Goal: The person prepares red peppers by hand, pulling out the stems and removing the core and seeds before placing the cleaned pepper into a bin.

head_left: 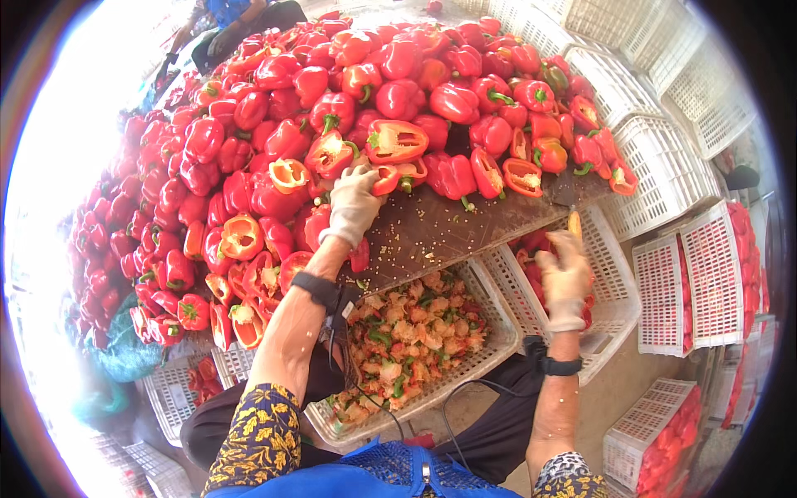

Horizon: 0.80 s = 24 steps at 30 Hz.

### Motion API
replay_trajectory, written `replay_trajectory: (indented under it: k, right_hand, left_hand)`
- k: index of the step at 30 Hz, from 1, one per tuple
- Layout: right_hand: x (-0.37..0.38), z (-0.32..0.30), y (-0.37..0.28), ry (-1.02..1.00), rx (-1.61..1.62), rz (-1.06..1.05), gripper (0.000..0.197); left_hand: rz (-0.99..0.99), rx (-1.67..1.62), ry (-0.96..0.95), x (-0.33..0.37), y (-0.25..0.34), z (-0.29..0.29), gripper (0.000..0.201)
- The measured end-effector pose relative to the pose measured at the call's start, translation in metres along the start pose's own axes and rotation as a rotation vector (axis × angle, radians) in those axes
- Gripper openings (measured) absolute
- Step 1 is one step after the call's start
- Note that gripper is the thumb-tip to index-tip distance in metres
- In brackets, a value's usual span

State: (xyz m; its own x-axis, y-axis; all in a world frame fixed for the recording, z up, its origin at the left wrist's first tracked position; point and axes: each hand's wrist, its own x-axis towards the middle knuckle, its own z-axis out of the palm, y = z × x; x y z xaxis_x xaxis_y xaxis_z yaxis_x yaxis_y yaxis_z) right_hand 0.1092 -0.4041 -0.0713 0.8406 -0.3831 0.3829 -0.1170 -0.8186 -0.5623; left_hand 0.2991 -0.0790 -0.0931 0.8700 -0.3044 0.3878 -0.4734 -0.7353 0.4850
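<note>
My left hand (353, 203), in a pale glove, is at the near edge of a big heap of red bell peppers (401, 100). Its fingers are closed round a cut pepper half (386, 180). Just beyond lies a larger halved pepper (397, 142) with its pale core and seeds showing. My right hand (564, 278), gloved and slightly blurred, is closed on a small knife with a yellow handle (574, 222), over the crate at the right. The blade appears to point away from me, near the corner of the brown tabletop (465, 228), which is strewn with seeds.
Below the table edge, a white crate (498, 319) holds pepper cores and scraps (415, 340). Another crate (614, 282) beside it contains red pepper pieces. Stacked white crates (664, 166) line the right. A thin cable (448, 407) crosses my lap. Another person (232, 25) sits beyond the heap.
</note>
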Motion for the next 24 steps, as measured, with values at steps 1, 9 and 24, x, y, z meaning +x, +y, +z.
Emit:
replay_trajectory:
  k: [1, 9, 24]
  right_hand:
    - [-0.001, 0.012, -0.033, -0.079, 0.188, -0.056, 0.04]
    - [-0.05, 0.069, -0.155, -0.626, 1.803, 0.415, 0.057]
    - [-0.111, 0.005, -0.177, -0.915, 1.544, 0.275, 0.052]
  left_hand:
    - [-0.102, -0.211, 0.008, -0.01, 0.006, -0.008, 0.043]
    - [-0.679, -1.722, -0.129, -0.106, 0.087, -0.052, 0.042]
    - [-0.962, -1.55, 0.108, -0.14, 0.116, -0.089, 0.016]
